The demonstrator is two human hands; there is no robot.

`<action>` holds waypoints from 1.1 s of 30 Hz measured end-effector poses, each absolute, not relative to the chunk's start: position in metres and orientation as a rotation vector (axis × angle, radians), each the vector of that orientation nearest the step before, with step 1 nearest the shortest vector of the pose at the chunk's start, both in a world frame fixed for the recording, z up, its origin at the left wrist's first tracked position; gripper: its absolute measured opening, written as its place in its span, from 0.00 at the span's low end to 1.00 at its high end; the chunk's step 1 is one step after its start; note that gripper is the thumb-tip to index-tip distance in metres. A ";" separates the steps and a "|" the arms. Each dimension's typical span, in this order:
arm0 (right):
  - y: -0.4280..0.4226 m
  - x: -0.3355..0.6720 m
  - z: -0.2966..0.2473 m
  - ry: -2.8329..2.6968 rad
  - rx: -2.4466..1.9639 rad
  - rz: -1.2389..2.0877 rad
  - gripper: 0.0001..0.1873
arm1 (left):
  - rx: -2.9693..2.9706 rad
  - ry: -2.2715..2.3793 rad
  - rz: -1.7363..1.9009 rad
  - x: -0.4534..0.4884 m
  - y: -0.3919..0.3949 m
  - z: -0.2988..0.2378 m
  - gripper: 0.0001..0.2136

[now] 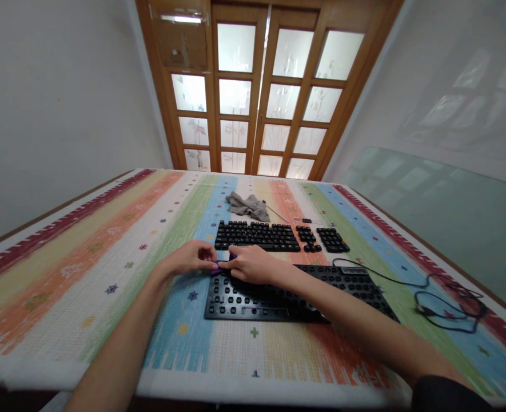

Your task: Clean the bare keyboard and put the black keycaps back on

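A black keyboard base [253, 297] with its keycaps removed lies on the striped tablecloth in front of me. My left hand [191, 257] and my right hand [250, 264] meet at its far left corner. Both are closed in a pinch around a small purple tool [223, 263] held between them. My right forearm lies across the keyboard base. Beyond my hands, several black keycaps [257, 235] are laid out in keyboard order, with two smaller groups [323, 239] to their right.
A crumpled grey cloth [247, 206] lies past the keycaps, with a thin tool [303, 220] beside it. The keyboard's black cable [445, 306] coils at the right near the table edge. A wooden glass-paned door [257, 91] stands behind the table [85, 274].
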State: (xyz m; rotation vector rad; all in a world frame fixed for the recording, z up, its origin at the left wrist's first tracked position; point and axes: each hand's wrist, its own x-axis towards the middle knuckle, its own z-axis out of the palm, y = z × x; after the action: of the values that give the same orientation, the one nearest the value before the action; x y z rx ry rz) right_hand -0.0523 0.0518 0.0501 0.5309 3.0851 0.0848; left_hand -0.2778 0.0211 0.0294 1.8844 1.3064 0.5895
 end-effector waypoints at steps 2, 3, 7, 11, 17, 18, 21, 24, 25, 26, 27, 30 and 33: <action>0.050 -0.053 0.051 3.086 0.512 0.095 0.18 | 1.926 1.274 0.585 -0.278 0.021 0.032 0.10; 0.048 -0.053 0.052 3.084 0.510 0.091 0.17 | 1.961 1.245 0.580 -0.277 0.021 0.033 0.09; 0.044 -0.054 0.054 3.069 0.569 0.045 0.16 | 2.079 1.153 0.550 -0.277 0.020 0.036 0.08; 0.045 -0.054 0.054 3.080 0.620 -0.050 0.17 | 2.106 1.175 0.510 -0.277 0.020 0.036 0.10; 0.044 -0.051 0.054 3.090 0.653 -0.104 0.17 | 2.113 1.165 0.509 -0.274 0.021 0.035 0.10; 0.044 -0.050 0.054 3.093 0.654 -0.106 0.17 | 2.111 1.162 0.509 -0.273 0.021 0.035 0.10; 0.044 -0.049 0.053 3.105 0.639 -0.131 0.16 | 2.056 1.206 0.502 -0.273 0.021 0.033 0.10; 0.046 -0.047 0.049 3.135 0.601 -0.182 0.15 | 2.001 1.279 0.471 -0.272 0.022 0.030 0.09; 0.048 -0.047 0.047 3.147 0.594 -0.203 0.15 | 1.999 1.292 0.463 -0.272 0.023 0.030 0.08; 0.049 -0.047 0.045 3.161 0.590 -0.225 0.15 | 2.001 1.297 0.457 -0.272 0.023 0.030 0.08; 0.051 -0.047 0.043 3.175 0.587 -0.249 0.15 | 2.004 1.299 0.457 -0.272 0.023 0.030 0.08; 0.057 -0.048 0.040 3.211 0.565 -0.345 0.14 | 2.025 1.306 0.459 -0.274 0.023 0.031 0.08; 0.060 -0.052 0.040 3.236 0.544 -0.435 0.12 | 2.025 1.318 0.447 -0.276 0.023 0.032 0.09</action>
State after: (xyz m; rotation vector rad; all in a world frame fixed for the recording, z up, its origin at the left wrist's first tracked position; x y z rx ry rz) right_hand -0.0517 0.0604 0.0405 0.5436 3.2357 -0.4346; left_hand -0.2759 0.0229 0.0321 2.0246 1.3177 0.4474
